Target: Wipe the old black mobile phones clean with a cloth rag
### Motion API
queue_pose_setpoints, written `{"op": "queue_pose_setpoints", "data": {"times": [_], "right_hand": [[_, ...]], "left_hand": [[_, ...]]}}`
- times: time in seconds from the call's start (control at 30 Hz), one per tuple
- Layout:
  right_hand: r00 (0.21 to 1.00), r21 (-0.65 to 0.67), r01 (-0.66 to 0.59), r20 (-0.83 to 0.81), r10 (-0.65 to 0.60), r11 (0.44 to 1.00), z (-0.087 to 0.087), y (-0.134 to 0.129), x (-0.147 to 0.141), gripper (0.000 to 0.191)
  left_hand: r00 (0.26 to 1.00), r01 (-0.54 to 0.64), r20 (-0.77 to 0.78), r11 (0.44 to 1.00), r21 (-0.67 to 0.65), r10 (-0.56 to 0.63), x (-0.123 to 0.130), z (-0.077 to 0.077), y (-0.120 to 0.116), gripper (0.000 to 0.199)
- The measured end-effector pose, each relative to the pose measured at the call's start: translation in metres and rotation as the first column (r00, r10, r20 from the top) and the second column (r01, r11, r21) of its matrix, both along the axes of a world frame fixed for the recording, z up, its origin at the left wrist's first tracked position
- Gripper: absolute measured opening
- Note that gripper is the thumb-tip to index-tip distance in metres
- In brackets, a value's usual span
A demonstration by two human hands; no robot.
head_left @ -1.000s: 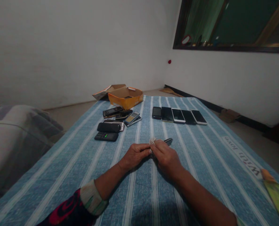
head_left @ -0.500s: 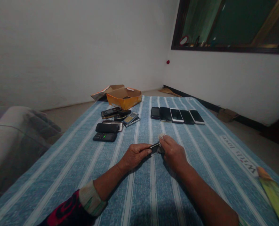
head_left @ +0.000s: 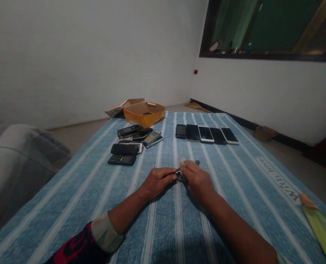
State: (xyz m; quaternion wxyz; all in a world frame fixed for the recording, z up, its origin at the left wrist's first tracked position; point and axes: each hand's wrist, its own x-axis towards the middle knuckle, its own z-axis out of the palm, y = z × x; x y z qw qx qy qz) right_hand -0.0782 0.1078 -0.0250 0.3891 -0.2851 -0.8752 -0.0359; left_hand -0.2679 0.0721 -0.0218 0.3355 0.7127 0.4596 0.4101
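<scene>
My left hand (head_left: 157, 182) pinches the near-left end of a dark, slim mobile phone (head_left: 197, 162) between thumb and fingers. Most of that phone is covered; its far tip sticks out beyond my right hand (head_left: 198, 181). A crumpled whitish cloth (head_left: 182, 162) is gripped in my right hand and wraps around the phone close to my left fingertips. Ahead to the left lies a loose pile of old mobile phones, among them a black keypad phone (head_left: 121, 160) and a silver-blue one (head_left: 152, 137). Ahead to the right, several smartphones (head_left: 206, 134) lie side by side in a row.
An orange cardboard box (head_left: 145, 119) with its flap open stands at the far edge of the blue striped cloth (head_left: 163, 227). A yellow-green item (head_left: 319, 231) lies at the right edge. A covered bulky shape (head_left: 17, 168) sits at left.
My right hand has slid left along the phone with the cloth, towards my left hand. The phone's far tip now shows past it. The left hand has stayed almost still.
</scene>
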Motion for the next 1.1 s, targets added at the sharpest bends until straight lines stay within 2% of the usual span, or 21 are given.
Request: {"op": "queue_pose_setpoints", "data": {"times": [0.2,0.43,0.6,0.7,0.8,0.9,1.0,1.1], "right_hand": [[0.998,-0.049,0.061,0.025,-0.060,0.997,-0.001,0.018,0.020,0.039],[0.996,0.041,0.086,-0.026,-0.085,0.995,-0.007,0.018,0.020,0.037],[0.999,0.083,0.021,-0.050,-0.017,0.996,-0.005,0.003,0.005,0.034],[0.997,0.067,-0.053,-0.047,0.056,0.996,-0.001,-0.008,-0.005,0.030],[0.995,0.057,-0.075,-0.055,0.078,0.996,0.001,-0.010,-0.009,0.028],[0.996,0.048,-0.048,-0.068,0.052,0.998,-0.003,-0.001,-0.002,0.031],[0.997,0.018,0.004,-0.073,-0.003,1.000,-0.008,0.014,0.011,0.044],[0.996,0.001,0.052,-0.074,-0.052,0.999,-0.012,0.025,0.020,0.046]], "left_hand": [[1.000,-0.019,-0.021,1.000,-0.005,0.019,0.001,0.001,-0.001,0.031],[0.999,-0.036,-0.016,0.999,-0.033,0.035,0.005,0.003,-0.005,0.032],[0.996,-0.081,-0.025,0.997,-0.011,0.081,0.008,0.002,-0.003,0.033],[0.997,-0.072,0.002,0.997,0.010,0.072,0.009,0.003,-0.003,0.030],[0.997,-0.075,0.001,0.997,0.019,0.075,0.010,0.005,-0.003,0.029],[0.995,-0.095,-0.029,0.995,0.013,0.096,0.010,0.006,-0.003,0.031],[0.993,-0.109,-0.042,0.994,-0.002,0.109,0.009,0.006,-0.002,0.032],[0.994,-0.106,-0.032,0.994,-0.016,0.106,0.008,0.005,-0.002,0.032]]}}
